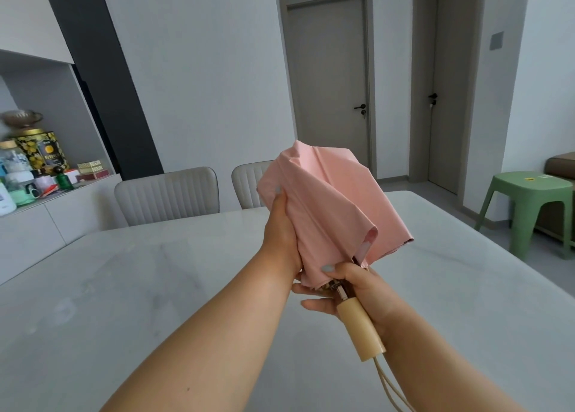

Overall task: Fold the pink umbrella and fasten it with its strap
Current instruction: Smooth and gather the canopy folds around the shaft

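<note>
Head view: left hand [281, 234] grips the collapsed pink fabric umbrella [326, 206] above the white marble table [124, 287]; right hand [357, 287] holds its cream handle [359, 330]. Loose folds may billow out; strap not visible.

2 bare forearms, no sleeves in view

The left hand [281, 234] and right hand [357, 290] both come in from the near edge on arms uncovered as far as the view shows. No watch, ring or bracelet shows on either wrist or on the visible fingers. The nails wear pale grey-blue polish: 1 painted nail shows on the left hand at its far tip, and 1 on the right thumb. A small dark mole marks the left forearm near the bottom edge.
</note>
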`<state>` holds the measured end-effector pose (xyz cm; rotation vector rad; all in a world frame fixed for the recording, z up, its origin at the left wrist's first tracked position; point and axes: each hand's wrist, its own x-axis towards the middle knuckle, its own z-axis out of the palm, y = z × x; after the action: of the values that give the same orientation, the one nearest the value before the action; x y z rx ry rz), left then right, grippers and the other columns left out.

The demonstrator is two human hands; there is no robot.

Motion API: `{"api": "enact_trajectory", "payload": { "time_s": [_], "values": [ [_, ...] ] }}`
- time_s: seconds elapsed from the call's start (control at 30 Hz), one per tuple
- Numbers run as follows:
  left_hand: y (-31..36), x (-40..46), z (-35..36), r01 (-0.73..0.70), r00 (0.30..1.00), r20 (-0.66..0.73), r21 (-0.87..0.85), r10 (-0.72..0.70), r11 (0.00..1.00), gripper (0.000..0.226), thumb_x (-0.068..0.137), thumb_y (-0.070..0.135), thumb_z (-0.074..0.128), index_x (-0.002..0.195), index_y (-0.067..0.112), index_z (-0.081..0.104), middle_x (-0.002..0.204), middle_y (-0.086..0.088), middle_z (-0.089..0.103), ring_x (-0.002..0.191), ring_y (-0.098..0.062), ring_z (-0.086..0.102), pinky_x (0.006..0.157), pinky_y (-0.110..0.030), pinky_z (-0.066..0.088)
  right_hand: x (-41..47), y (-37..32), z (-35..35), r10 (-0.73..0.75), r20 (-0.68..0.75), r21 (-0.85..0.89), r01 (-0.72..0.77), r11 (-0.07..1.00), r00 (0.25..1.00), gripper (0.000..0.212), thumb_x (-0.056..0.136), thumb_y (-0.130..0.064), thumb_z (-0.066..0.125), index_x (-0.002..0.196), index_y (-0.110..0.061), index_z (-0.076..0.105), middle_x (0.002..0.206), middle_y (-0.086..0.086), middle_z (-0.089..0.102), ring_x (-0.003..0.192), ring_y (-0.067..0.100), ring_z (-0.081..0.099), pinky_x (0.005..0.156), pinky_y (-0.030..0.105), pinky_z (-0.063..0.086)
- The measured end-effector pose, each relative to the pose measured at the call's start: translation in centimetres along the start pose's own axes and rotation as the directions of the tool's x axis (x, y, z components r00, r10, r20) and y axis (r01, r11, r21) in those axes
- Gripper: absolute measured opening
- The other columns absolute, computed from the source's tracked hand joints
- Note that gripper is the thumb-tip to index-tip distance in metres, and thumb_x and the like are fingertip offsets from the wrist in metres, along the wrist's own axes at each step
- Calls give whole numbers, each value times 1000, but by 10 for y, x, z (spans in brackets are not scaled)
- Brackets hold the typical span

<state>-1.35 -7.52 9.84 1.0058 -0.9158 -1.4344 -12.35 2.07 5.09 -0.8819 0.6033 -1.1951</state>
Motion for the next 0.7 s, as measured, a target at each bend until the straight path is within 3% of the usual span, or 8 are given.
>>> {"api": "enact_trajectory", "payload": {
  "time_s": [0.1, 0.2, 0.33, 0.43, 0.5, 0.6, 0.63, 0.7],
  "values": [
    [-1, 0, -2, -12, 1000, 28, -19, 13, 1000, 71, 82, 74, 42, 124, 21, 61, 112, -14, 72, 107, -36, 66, 97, -57, 49, -1, -1, -2, 13, -26, -28, -14, 1000, 1000, 50, 70, -9, 64, 116, 9, 56, 93, 26, 70, 83, 36, 72, 49, 31, 56],
    [-3, 2, -5, -2, 1000, 24, -17, 3, 1000, 68, 86, 72, 39, 124, 20, 61, 113, -14, 72, 107, -35, 66, 98, -54, 49, -2, -3, 0, 16, -20, -42, -17, 999, 1000, 42, 78, -3, 61, 117, 10, 51, 74, 22, 65, 51, 23, 63, 35, 23, 43],
    [0, 0, -9, 8, 1000, 21, 48, -9, 999, 72, 84, 73, 40, 128, 19, 57, 116, -11, 70, 107, -30, 66, 96, -49, 51, 1, 1, 1, 3, -25, 0, -3, 1000, 1000, 28, 80, 1, 59, 106, -2, 47, 60, 15, 52, 36, 16, 48, 33, 20, 36],
    [18, -1, -11, -5, 962, -261, 281, 82, 960, 80, 77, 63, 53, 137, 12, 41, 129, -10, 57, 113, -34, 59, 98, -48, 49, 4, 4, -1, -33, -65, -33, 31, 999, 997, 35, 70, -3, 63, 102, -1, 49, 73, 19, 49, 43, 20, 48, 36, 23, 37],
    [43, 1, -11, -117, 853, -382, 524, 356, 844, 67, 85, 46, 51, 137, 6, 42, 136, -16, 51, 120, -38, 53, 99, -50, 46, 4, 4, -2, -41, -86, -77, 34, 996, 995, 37, 67, -5, 64, 101, -1, 51, 76, 20, 49, 45, 21, 49, 37, 24, 38],
    [88, 1, -4, -366, 720, -121, 771, 684, 522, 44, 91, 37, 43, 91, -4, 61, 97, -24, 62, 92, -43, 57, 73, -44, 47, 3, 3, -5, -41, -82, -142, 30, 989, 996, 38, 67, -7, 65, 101, 0, 52, 74, 19, 50, 47, 21, 49, 39, 25, 39],
    [101, -3, 0, -404, 711, -14, 809, 703, 426, 43, 95, 35, 41, 76, 0, 57, 82, -19, 58, 82, -38, 52, 65, -39, 40, 3, 4, -5, -38, -76, -161, 25, 987, 996, 37, 67, -8, 65, 101, 0, 52, 71, 19, 50, 47, 21, 48, 39, 26, 39],
    [122, -8, 8, -413, 769, 154, 860, 620, 298, 49, 100, 38, 34, 77, 5, 62, 84, -8, 58, 87, -29, 51, 71, -34, 36, 3, 5, -6, -25, -70, -197, 11, 980, 997, 38, 67, -9, 67, 100, -2, 51, 65, 17, 50, 46, 23, 46, 40, 26, 39]
  ]
}}
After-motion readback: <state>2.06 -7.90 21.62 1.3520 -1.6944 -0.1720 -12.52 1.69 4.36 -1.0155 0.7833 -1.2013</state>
